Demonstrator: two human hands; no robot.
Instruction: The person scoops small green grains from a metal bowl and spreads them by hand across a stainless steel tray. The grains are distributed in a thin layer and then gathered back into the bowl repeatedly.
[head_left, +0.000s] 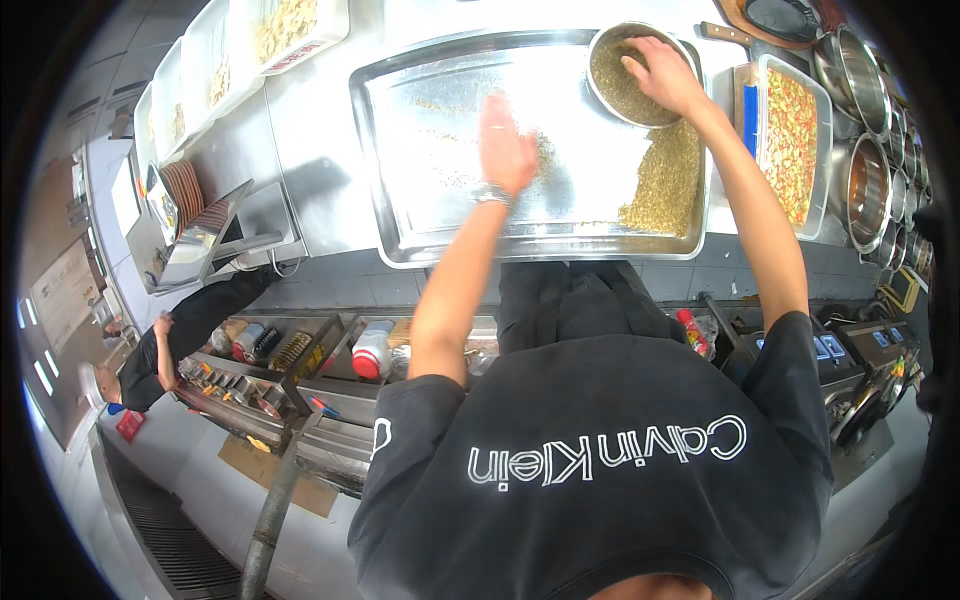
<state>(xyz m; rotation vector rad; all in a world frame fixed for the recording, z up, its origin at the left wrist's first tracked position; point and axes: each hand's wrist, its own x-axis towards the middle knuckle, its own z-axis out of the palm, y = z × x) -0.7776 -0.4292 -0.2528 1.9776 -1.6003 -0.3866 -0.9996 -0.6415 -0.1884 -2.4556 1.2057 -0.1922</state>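
A large shallow metal tray (442, 240) lies on the steel worktop before me. My left hand (506, 146), blurred, is flat over the middle of the tray, thumb apart and nothing held. Scattered brownish-green grains (546, 154) show beside its thumb. At the tray's far right corner stands a round metal bowl (592, 94), partly filled with similar grains (619, 82). My right hand (666, 75) reaches over the bowl's near right rim, fingers inside; whether they grip anything is unclear. A thick patch of grains (664, 187) covers the tray's right end.
Right of the tray stands a plastic tub of chopped red and green food (791, 150), with stacked metal bowls (870, 195) beyond. A wooden-handled knife (726, 32) lies at the back right. White bins (300, 45) line the far left. Another person (165, 345) stands at the left.
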